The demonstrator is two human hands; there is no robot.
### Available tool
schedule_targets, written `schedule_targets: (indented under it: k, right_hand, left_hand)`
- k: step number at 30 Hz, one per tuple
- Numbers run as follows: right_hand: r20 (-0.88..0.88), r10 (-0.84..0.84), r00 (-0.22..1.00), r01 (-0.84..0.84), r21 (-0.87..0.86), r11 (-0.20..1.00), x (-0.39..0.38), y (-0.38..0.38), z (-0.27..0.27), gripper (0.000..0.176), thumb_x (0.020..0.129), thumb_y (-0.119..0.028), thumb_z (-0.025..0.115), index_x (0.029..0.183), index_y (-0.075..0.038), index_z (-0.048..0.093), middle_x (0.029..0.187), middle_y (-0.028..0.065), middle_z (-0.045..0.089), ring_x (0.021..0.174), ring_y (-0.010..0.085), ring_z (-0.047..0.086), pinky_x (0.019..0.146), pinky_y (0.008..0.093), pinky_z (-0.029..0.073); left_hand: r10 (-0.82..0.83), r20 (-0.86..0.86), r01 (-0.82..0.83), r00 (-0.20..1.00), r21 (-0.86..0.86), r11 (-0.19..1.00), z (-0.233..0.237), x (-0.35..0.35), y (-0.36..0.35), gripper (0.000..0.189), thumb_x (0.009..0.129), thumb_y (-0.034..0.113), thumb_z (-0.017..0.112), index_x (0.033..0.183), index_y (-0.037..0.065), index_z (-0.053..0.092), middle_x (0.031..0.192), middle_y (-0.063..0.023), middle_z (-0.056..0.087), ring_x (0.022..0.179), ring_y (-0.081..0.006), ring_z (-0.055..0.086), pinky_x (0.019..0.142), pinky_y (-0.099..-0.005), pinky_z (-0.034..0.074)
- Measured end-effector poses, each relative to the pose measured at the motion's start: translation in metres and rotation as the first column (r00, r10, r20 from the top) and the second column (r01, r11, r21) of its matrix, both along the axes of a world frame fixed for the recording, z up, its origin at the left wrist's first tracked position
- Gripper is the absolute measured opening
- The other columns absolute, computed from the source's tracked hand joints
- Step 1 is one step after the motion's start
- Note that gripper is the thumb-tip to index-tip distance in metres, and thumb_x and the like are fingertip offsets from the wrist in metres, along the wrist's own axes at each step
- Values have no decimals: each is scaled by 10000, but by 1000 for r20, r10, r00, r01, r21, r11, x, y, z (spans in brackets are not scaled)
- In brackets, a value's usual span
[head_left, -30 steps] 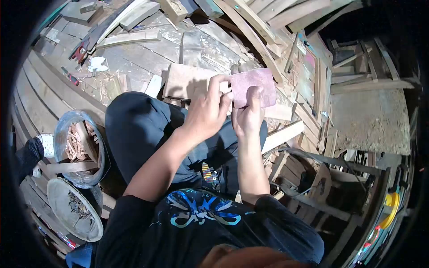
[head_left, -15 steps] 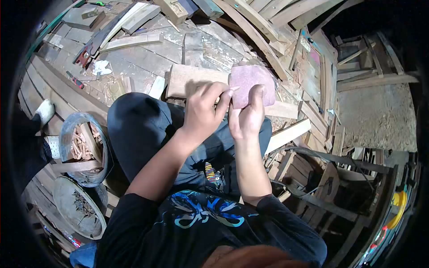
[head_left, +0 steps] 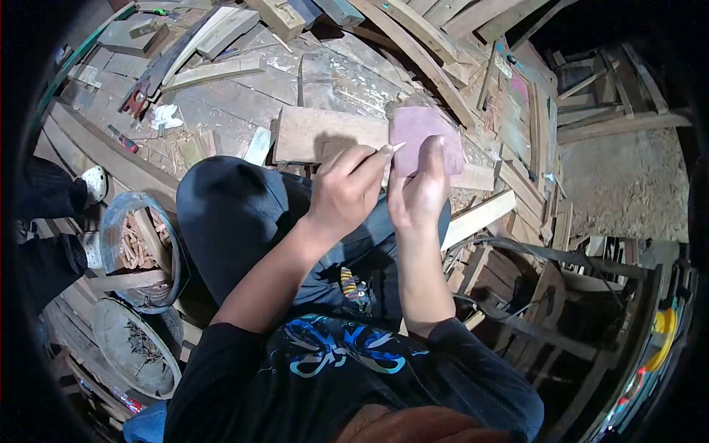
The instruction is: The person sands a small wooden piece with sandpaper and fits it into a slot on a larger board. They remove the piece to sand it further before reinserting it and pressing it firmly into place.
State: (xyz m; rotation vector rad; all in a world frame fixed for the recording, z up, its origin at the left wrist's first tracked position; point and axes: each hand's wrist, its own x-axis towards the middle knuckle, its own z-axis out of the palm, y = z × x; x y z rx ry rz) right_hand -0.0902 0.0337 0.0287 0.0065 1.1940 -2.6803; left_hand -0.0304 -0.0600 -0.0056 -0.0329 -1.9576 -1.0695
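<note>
My right hand [head_left: 422,193] holds a sheet of pink sandpaper [head_left: 413,127], its thumb pressed on the face and its fingers behind. My left hand [head_left: 343,181] pinches a small pale wooden stick [head_left: 399,146] between thumb and fingertips. The tip of the stick lies over the left part of the sandpaper; whether it touches cannot be seen. Beyond both hands, a flat wooden board [head_left: 325,133] rests in front of my knees.
On my left stand a bucket of wood pieces [head_left: 122,203] and a basin of nails or scraps [head_left: 111,354]. Another person's feet [head_left: 94,184] are beside them. A handsaw [head_left: 136,100], a screwdriver [head_left: 124,139] and timber [head_left: 421,66] lie ahead.
Both hands, the stick and the sandpaper have shifted slightly right in view. The sandpaper's angle has changed a little. At the left, the other person's feet and legs show more.
</note>
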Motion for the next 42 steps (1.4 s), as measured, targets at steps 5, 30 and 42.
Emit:
schedule_targets:
  k: [5,30,42]
  right_hand:
    - [62,-5,998,3,24,1000,-5,7,-3,357,1040,-293,508,1247,-3,529,1205,96,599,1147,198,562,1010,363,441]
    - [65,-101,993,94,103,990,14,0,-6,341,1047,-256,490,1230,28,535,1176,106,606,1112,195,581,996,366,452]
    - [28,-83,996,79,122,989,9,0,12,369,1049,-275,484,1259,26,523,1230,106,595,1154,209,566,1013,373,440]
  left_hand:
    - [-39,28,40,999,-25,999,8,5,1,248,766,-68,658,1004,-9,693,857,-153,630,753,-327,642,668,-383,525]
    - [18,-55,-16,998,26,1000,4,-2,1,191,738,-58,675,925,-21,682,818,-144,609,722,-327,621,642,-389,508]
    - [-23,-46,24,999,21,999,-2,1,9,239,740,-74,662,967,-8,691,845,-144,607,750,-325,619,658,-380,507]
